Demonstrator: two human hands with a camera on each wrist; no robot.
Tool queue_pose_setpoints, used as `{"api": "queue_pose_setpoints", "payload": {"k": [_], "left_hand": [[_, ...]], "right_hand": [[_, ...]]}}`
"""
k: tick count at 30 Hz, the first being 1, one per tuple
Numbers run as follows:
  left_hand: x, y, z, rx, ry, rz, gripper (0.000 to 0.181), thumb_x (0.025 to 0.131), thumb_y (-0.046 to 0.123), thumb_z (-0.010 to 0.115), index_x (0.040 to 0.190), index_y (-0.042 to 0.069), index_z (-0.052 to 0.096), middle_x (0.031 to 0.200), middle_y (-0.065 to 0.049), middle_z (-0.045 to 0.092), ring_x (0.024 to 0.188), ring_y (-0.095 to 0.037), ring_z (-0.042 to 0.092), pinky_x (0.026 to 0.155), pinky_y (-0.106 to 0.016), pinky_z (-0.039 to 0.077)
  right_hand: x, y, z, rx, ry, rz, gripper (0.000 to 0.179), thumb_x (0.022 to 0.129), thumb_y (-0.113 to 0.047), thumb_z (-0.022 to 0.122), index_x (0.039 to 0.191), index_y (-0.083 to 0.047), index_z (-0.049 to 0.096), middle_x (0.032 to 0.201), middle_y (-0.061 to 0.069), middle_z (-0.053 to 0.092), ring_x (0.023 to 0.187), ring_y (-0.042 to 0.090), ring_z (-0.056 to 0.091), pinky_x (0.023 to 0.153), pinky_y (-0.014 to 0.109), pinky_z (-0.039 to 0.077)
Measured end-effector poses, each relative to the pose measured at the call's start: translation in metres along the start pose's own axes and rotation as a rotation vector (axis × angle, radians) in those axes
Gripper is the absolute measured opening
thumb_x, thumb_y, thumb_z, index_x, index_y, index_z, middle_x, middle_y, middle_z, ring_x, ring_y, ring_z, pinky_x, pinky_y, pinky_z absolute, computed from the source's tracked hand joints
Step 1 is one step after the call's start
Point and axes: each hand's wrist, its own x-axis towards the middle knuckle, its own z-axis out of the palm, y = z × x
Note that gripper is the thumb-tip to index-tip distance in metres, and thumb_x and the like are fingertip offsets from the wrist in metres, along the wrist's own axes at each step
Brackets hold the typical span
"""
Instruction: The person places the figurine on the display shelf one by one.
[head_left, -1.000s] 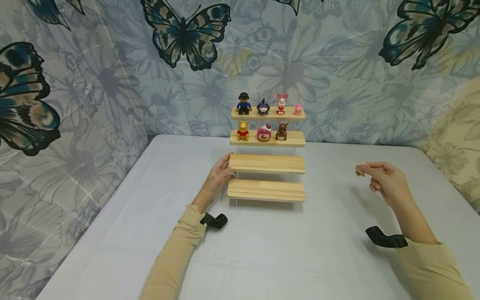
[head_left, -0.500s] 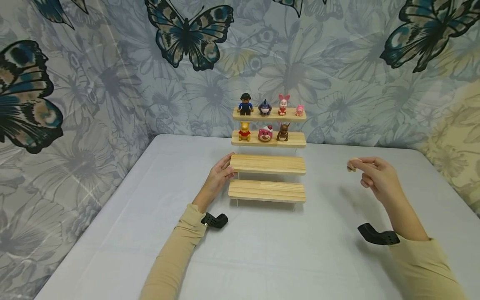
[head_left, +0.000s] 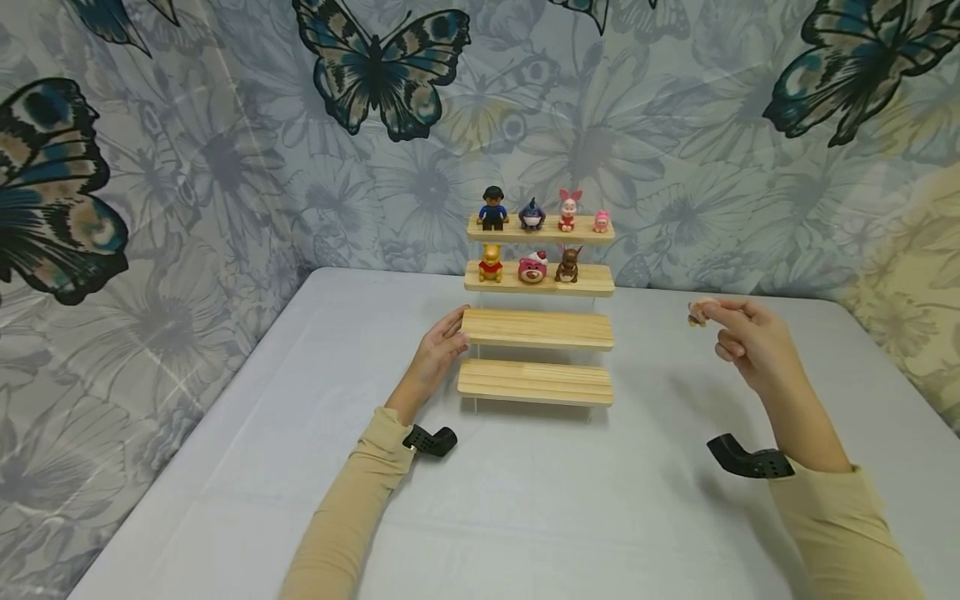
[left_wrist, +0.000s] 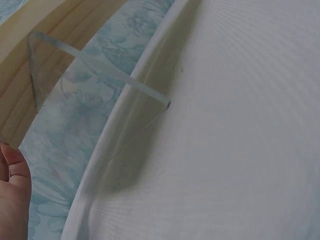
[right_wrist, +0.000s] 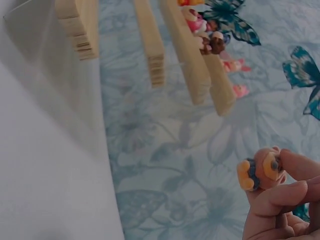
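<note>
My left hand (head_left: 431,358) grips the left end of a four-tier wooden display stand (head_left: 537,329), at the second tier from the bottom. In the left wrist view only a few fingers (left_wrist: 16,170) show, against the wooden board (left_wrist: 30,75). To the right of the stand, above the table, my right hand (head_left: 757,350) pinches a small bear figurine (right_wrist: 265,169) between thumb and fingers. The bear has a brown head, light muzzle, blue clothing and yellowish feet. Several figurines stand on the two upper tiers, among them a Pooh bear (head_left: 491,264) and a brown kangaroo-like figure (head_left: 567,265).
The stand's two lower boards (head_left: 536,382) bear no figurines. Clear plastic supports (left_wrist: 100,65) hold the tiers up. A white cloth covers the table (head_left: 570,508), and a butterfly-patterned backdrop (head_left: 600,125) rises behind it.
My right hand has moved left and slightly up, towards the stand, still pinching the bear figurine. The left hand has stayed on the stand. The head view has shifted slightly.
</note>
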Motion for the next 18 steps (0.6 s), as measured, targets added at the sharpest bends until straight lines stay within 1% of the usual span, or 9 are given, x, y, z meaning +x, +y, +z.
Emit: {"api": "queue_pose_setpoints", "payload": {"k": [3, 8, 15, 18], "left_hand": [[-0.001, 0.001, 0.0, -0.003, 0.003, -0.005, 0.055, 0.089, -0.003, 0.046, 0.139, -0.004, 0.024, 0.142, -0.015, 0.024, 0.114, -0.017, 0.038, 0.083, -0.026, 0.036], [-0.001, 0.001, 0.0, -0.035, 0.018, -0.019, 0.053, 0.089, -0.006, 0.044, 0.138, -0.004, 0.024, 0.142, -0.015, 0.024, 0.114, -0.016, 0.038, 0.081, -0.024, 0.036], [0.001, 0.0, 0.0, -0.097, 0.029, -0.023, 0.052, 0.088, -0.01, 0.041, 0.138, -0.005, 0.025, 0.142, -0.016, 0.025, 0.112, -0.016, 0.039, 0.08, -0.023, 0.038], [0.001, -0.001, 0.0, -0.122, 0.022, -0.033, 0.053, 0.089, -0.01, 0.041, 0.139, -0.004, 0.023, 0.142, -0.016, 0.024, 0.114, -0.016, 0.038, 0.081, -0.023, 0.038]], "right_hand": [[0.004, 0.0, 0.004, -0.009, 0.001, -0.008, 0.012, 0.087, -0.006, 0.057, 0.097, -0.004, 0.064, 0.088, 0.002, 0.066, 0.037, 0.007, 0.028, 0.042, 0.026, 0.018], [0.009, 0.001, 0.014, -0.001, 0.001, -0.018, 0.012, 0.086, -0.005, 0.059, 0.097, -0.003, 0.059, 0.088, 0.002, 0.066, 0.038, 0.007, 0.029, 0.039, 0.023, 0.026], [0.017, 0.002, 0.028, -0.045, 0.02, -0.026, 0.016, 0.084, -0.009, 0.062, 0.099, -0.004, 0.057, 0.089, 0.0, 0.065, 0.038, 0.006, 0.029, 0.039, 0.021, 0.026], [0.02, 0.003, 0.032, -0.059, 0.025, -0.039, 0.018, 0.084, -0.01, 0.062, 0.099, -0.003, 0.055, 0.089, -0.001, 0.065, 0.037, 0.006, 0.029, 0.039, 0.021, 0.027]]}}
